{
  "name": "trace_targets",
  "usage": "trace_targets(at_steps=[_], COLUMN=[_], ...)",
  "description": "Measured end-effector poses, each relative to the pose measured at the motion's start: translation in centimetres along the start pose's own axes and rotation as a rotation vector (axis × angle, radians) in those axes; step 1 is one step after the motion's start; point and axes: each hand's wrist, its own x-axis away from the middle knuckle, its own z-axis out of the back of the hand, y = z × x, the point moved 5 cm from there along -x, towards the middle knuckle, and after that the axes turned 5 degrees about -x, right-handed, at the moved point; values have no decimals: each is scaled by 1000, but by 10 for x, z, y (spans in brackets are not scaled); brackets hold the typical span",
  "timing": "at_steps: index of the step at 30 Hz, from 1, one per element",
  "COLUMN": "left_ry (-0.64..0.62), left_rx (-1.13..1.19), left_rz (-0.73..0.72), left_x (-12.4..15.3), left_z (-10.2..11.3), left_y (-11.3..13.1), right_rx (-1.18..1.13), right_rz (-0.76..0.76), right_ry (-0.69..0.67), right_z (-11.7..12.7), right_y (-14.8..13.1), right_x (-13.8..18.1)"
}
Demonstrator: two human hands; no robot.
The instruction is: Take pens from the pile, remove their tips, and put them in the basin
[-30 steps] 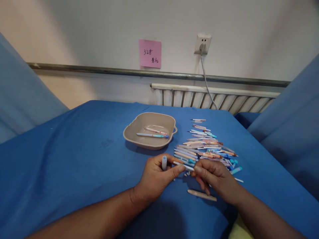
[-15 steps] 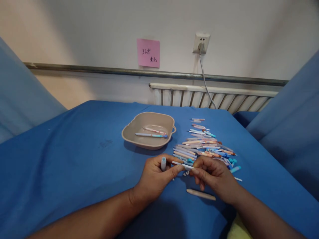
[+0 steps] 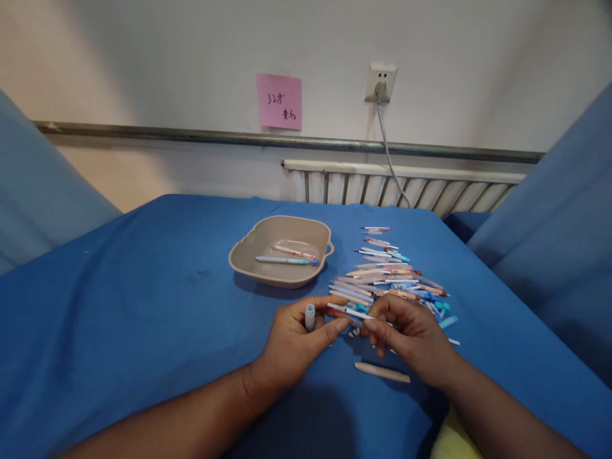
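Note:
My left hand (image 3: 299, 335) is closed around a pale grey-blue pen barrel (image 3: 310, 317), which stands nearly upright with its open end up. A thin white pen refill (image 3: 352, 312) lies level between my two hands, its left end by my left index finger and thumb. My right hand (image 3: 411, 335) pinches this refill between thumb and fingers. Below the hands, a cream pen barrel (image 3: 382, 372) rests on the blue cloth. Just behind the fingers are small white pieces (image 3: 354, 332), partly hidden.
A beige basin (image 3: 248, 271) at centre-left holds two pens (image 3: 287, 260). Behind my right hand spreads a pile of pens, barrels and refills (image 3: 387, 274), with turquoise caps (image 3: 444, 308) at its right. Blue cloth (image 3: 157, 287) covers the table. A radiator (image 3: 344, 185) stands behind.
The white refill has shifted between my fingers, and more of it shows over my right thumb. My left hand keeps the pen barrel. The whole view has moved slightly.

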Motion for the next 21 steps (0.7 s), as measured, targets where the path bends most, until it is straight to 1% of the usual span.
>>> trace_targets(at_steps=[9,16,21], left_ry=[75,77,77], left_rx=[-61,-84,-104], left_rz=[8,36,12], left_x=[-2,-3,-2], left_z=[10,10,10], left_y=[-2,-2,-2], right_rx=[130,112,128], right_rz=[47,19,24], right_ry=[17,-13,-26], right_z=[2,2,1], right_y=[-6,0,0], right_x=[-1,0,0])
